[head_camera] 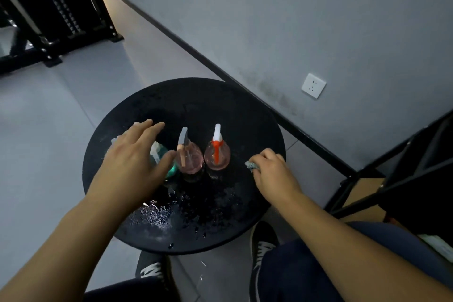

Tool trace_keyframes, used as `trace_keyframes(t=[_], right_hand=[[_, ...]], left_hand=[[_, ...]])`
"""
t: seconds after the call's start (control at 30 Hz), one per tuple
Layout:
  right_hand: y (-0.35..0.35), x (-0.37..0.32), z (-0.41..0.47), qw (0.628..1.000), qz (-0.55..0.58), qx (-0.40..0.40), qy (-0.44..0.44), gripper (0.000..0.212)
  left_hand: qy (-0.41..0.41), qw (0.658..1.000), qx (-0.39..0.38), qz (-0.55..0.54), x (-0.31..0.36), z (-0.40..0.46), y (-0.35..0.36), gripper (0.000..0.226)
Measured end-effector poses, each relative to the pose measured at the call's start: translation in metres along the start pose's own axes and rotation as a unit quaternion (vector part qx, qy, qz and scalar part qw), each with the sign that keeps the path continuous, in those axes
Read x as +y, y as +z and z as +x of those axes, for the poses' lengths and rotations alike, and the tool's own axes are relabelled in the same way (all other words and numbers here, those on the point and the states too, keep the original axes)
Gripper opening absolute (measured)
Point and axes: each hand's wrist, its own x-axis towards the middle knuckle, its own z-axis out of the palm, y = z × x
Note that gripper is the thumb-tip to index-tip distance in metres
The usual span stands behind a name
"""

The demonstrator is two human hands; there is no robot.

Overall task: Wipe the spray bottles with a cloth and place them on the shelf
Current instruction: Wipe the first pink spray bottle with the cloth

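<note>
spray bottles on wet round table, left grip wide, right grip holding cloth

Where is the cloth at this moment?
In the head view, the cloth is bunched in the right hand, over the right side of the round black table, just right of the red-trigger spray bottle.

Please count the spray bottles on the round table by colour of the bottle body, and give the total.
Pink spray bottles: 2, one with a beige trigger and one with a red trigger
Green spray bottle: 1, partly behind the left hand
Total: 3
</note>
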Motion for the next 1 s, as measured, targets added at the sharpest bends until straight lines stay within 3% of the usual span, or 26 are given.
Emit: trace_keyframes(t=[0.3,0.63,0.8,1.0], right_hand=[[-0.054,-0.062,-0.023,0.994,0.019,0.065,-0.089,0.027],[-0.048,-0.138,0.006,0.983,0.06,0.082,-0.156,0.026],[-0.034,-0.164,0.029,0.978,0.086,0.083,-0.173,0.025],[-0.016,-0.177,0.05,0.973,0.127,0.083,-0.172,0.025]], left_hand=[[-0.037,0.998,0.051,-0.013,-0.045,-0.029,-0.01,0.056],[-0.11,0.991,0.069,-0.038,-0.101,-0.036,-0.01,0.047],[-0.179,0.981,0.02,-0.077,-0.128,-0.016,0.003,0.049],[-0.248,0.951,-0.108,-0.15,-0.155,0.022,0.033,0.059]])
